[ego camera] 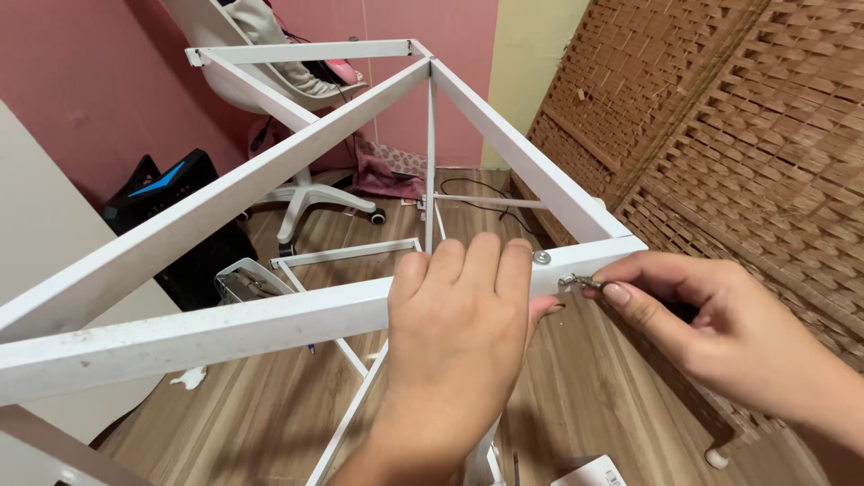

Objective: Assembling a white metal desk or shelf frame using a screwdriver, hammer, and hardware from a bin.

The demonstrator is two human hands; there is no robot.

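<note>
A white metal frame [225, 324] of square bars fills the view, its near bar running from the lower left to a corner at the right. My left hand [459, 333] grips that near bar just left of the corner, fingers curled over its top. My right hand [711, 324] pinches a small silver bolt [576, 283] between thumb and forefinger, its tip against the side of the bar at the corner. A silver bolt head with a washer [542, 258] sits in the bar just above it.
A woven brown screen [747, 135] stands close on the right. A white swivel chair [297, 189] and a black box [171, 207] are at the back left by the pink wall. A stapler-like metal tool [245, 283] lies on the wood floor.
</note>
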